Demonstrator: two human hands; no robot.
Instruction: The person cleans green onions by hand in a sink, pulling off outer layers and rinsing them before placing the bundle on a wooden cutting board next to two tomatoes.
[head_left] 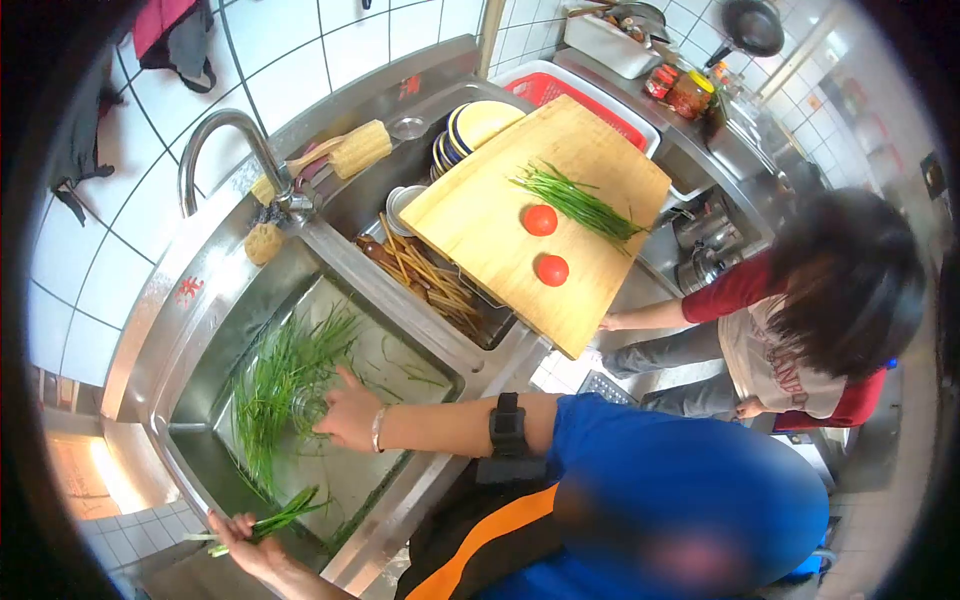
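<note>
At the near edge of the sink, my left hand (250,550) is closed around a small bunch of chives (290,510), whose pale stems stick out beyond the fingers. My right hand (352,412), with a bracelet at its wrist, is over the sink basin (400,480). Its thumb and fingers are spread at the edge of a big loose heap of chives (265,390). Several stray green blades lie in the water beside that heap.
A wooden cutting board (470,220) carries two tomatoes (540,220) and a chive bunch (580,200). Beneath it, the second basin holds chopsticks (430,275) and bowls (485,125). The faucet (225,120) arches behind. Another person (790,330) stands at right.
</note>
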